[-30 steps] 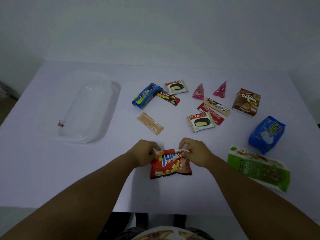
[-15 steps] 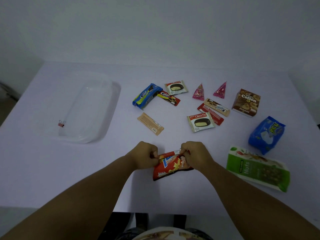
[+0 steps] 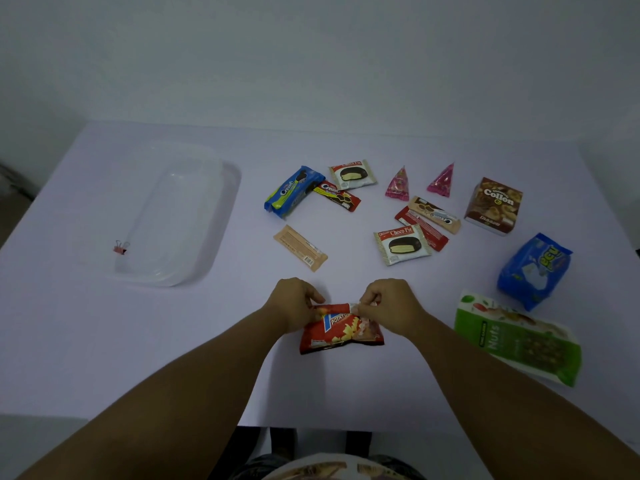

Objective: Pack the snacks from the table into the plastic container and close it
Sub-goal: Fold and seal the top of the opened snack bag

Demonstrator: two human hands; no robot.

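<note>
- Left hand (image 3: pixel 294 304) and right hand (image 3: pixel 388 306) each pinch the top edge of the chips bag (image 3: pixel 341 329), likely folding it down to pack flatter; bag lies near the front table edge (image 3: pixel 138 393).
- Other snacks, e.g. nuts bag (image 3: pixel 519 341) and choco pie (image 3: pixel 401 244), spread right, none packed.
- Container (image 3: pixel 180 216) sits far left; bare table between leaves an open path.

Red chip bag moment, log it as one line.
stage: packing not started | left hand + right hand: pinching red chip bag top | container: holds no snacks
</note>
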